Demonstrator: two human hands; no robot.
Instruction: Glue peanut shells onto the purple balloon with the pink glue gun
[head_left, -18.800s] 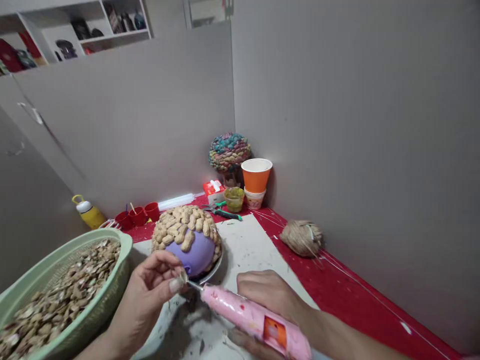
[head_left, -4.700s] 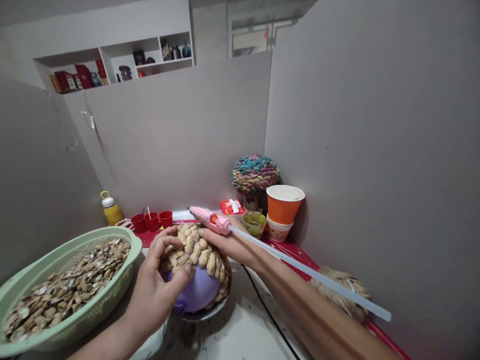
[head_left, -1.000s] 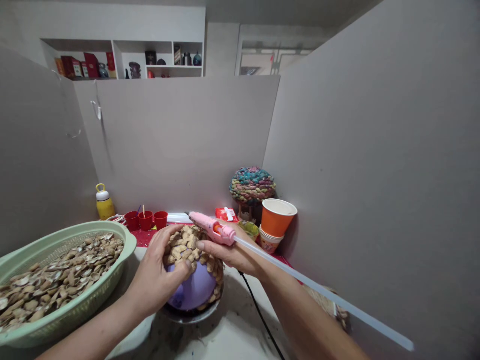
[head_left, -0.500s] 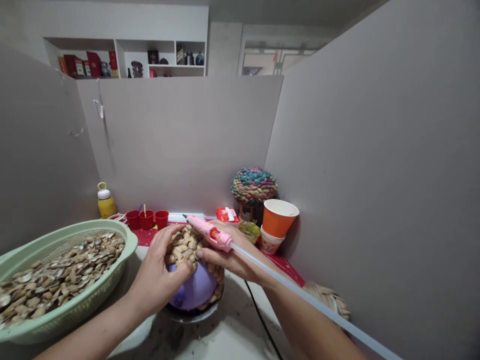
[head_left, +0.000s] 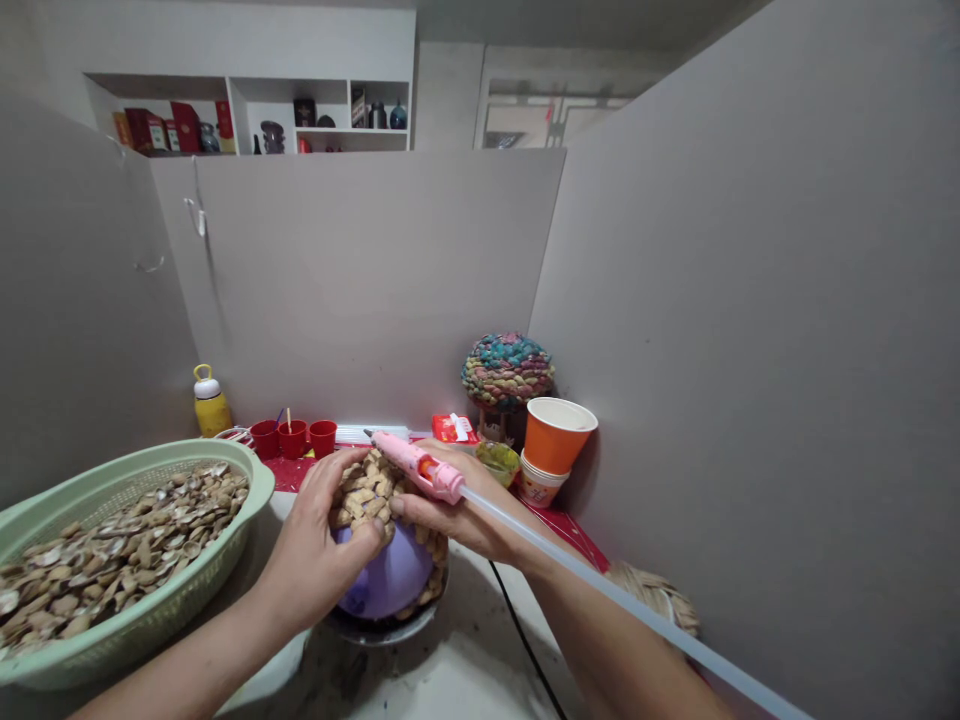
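Note:
A purple balloon (head_left: 391, 572), its upper part covered with peanut shells (head_left: 366, 492), rests in a round bowl (head_left: 394, 632). My left hand (head_left: 311, 545) curves around the left side of the shell layer, thumb pressed on its front. From the right, my right hand (head_left: 480, 518) holds a pink hot glue gun (head_left: 412, 463), whose nozzle points up and left above the shells. That hand's thumb also touches the shell layer; its other fingers are mostly hidden behind the glue gun. A long translucent glue stick (head_left: 600, 588) runs out of the gun's back, over my right forearm.
A green colander (head_left: 259, 470) full of shell halves stands at left. Behind are red cups (head_left: 292, 440), a yellow bottle (head_left: 213, 408), a colourful mushroom-shaped piece (head_left: 508, 372) and stacked paper cups (head_left: 559, 437). A black cord (head_left: 517, 625) crosses the table; grey panels (head_left: 360, 280) surround it.
Almost nothing differs. Both hands keep their places on the shell-covered balloon, and the glue gun stays where it was; the view has shifted very slightly.

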